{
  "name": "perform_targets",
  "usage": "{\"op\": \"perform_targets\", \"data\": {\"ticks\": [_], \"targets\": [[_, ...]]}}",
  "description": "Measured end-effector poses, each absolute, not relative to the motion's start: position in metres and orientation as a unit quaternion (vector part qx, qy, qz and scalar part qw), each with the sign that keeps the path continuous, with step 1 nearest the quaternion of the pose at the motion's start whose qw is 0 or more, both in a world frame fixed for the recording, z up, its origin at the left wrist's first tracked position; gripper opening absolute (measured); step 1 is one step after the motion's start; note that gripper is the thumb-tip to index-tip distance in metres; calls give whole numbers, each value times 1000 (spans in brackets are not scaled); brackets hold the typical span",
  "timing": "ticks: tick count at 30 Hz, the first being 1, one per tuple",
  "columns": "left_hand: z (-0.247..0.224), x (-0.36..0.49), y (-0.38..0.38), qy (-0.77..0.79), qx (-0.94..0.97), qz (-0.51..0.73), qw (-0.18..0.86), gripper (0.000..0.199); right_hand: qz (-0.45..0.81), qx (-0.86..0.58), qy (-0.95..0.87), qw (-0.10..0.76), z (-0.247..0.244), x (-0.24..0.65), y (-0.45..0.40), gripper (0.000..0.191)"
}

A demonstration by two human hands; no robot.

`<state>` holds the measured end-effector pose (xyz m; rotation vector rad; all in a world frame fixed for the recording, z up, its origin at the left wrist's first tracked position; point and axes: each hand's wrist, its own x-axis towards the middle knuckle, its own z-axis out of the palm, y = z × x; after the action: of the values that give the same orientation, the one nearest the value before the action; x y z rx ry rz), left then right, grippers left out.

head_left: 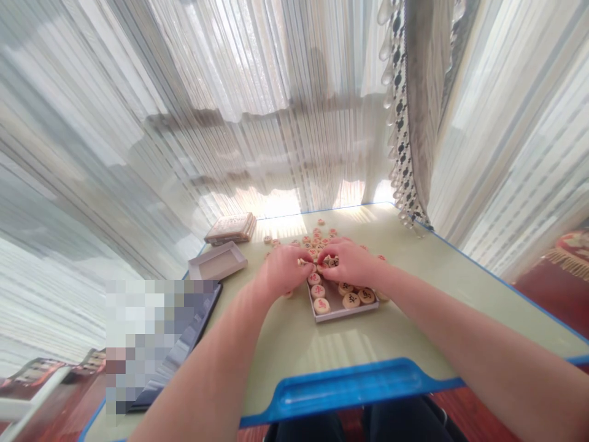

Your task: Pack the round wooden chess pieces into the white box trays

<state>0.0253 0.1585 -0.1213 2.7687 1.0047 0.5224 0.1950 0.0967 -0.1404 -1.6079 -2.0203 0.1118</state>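
A shallow white box (346, 314) lies on the table in front of me. Inside it, a column of round wooden Chinese chess pieces with red characters (319, 291) runs down the left side, while pieces with black characters (351, 300) sit at the right. My left hand (286, 267) is over the box's far left corner, its thumb and fingers closed on a chess piece. Close beside it, my right hand (348, 259) bends over the far part of the box and pinches another piece. The fingers partly hide both held pieces.
Loose chess pieces (317, 236) are scattered beyond the hands. An empty box lid (218, 262) and a stack of flat packs (230, 228) are at the left. Nearer stands a dark-framed device (207, 319), partly blurred out. Blue edging (350, 383) borders the table; curtains hang behind.
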Motion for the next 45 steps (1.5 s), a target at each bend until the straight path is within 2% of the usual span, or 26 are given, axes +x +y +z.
{"op": "perform_targets", "data": {"ticks": [15,45], "targets": [[-116,28,154,348,919,170,71,22,-2,-640,-739,210,-135,184,87,14],[-110,28,150,358,917,166,53,25,0,-654,-735,180,-132,186,88,16]]}}
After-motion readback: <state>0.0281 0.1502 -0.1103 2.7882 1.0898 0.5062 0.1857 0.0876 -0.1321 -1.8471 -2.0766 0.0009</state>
